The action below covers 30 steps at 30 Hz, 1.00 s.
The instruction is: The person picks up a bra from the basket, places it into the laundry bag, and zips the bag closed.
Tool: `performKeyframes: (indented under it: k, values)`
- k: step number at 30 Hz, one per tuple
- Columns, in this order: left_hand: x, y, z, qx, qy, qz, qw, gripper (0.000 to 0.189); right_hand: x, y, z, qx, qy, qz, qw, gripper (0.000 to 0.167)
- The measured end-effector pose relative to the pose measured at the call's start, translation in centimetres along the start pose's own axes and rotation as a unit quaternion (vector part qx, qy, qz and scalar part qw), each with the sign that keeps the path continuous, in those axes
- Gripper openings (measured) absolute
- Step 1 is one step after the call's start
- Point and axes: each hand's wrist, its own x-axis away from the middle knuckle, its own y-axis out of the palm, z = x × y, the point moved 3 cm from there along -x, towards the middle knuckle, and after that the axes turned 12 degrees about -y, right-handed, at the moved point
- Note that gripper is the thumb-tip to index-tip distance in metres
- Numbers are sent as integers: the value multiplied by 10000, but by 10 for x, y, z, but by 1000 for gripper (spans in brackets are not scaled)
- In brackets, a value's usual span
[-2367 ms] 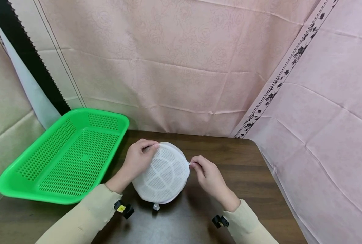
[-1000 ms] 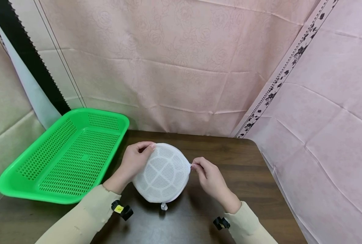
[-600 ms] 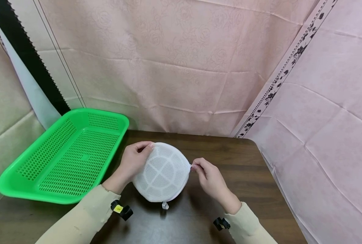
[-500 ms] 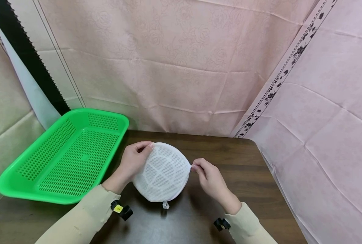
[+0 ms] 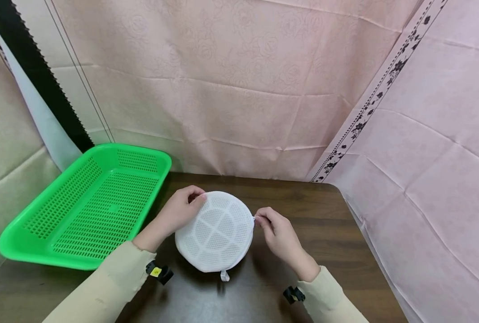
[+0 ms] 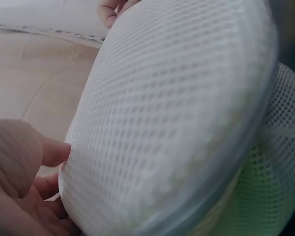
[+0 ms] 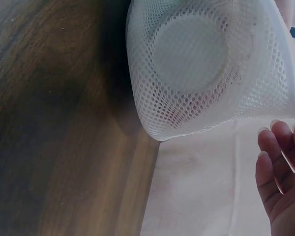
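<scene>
A round white mesh laundry bag point(image 5: 217, 235) stands over the wooden table in the head view, its flat mesh lid facing up. My left hand point(image 5: 180, 211) pinches the bag's upper left rim between thumb and fingers. At the right edge, my right hand point(image 5: 279, 233) pinches a small zipper pull point(image 5: 254, 218). A short white tab point(image 5: 225, 276) hangs from the bag's near side. The left wrist view shows the bag's lid point(image 6: 152, 108) up close, with a seam along its edge. Through the mesh side point(image 7: 187, 108) in the right wrist view, a pale round shape shows.
A green perforated plastic basket point(image 5: 102, 211) stands on the left of the dark wooden table point(image 5: 312, 220). Pale patterned cloth point(image 5: 239, 89) hangs behind the table and along both sides.
The bag has turned a little, its tab shifting to the right along the near side. My left hand has moved slightly left on the rim; the right hand stays almost in place.
</scene>
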Motion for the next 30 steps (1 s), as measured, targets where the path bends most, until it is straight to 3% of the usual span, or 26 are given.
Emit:
performKeyframes:
  k: [6,11,20,24,30]
  values:
    - [3,5,25,-879,775,-79,9931,47,-5,0,-2,-40,-39,-33,10000,7]
    - [8,13,41,-1302,1236,-287,9833,51,-10,2,-6,-58,-82,-103,9999,6]
    - [16,30,48,-1707,1914,-573,9649,49,-15,5,-10,-28,-146,-212,9997,8]
    - [17,32,49,-1641,2006,-621,9638,40,-16,5,-13,-17,-116,-307,9995,9]
    - [19,33,47,-1509,1850,-611,9692,26,-16,6,-16,22,-132,-380,9992,7]
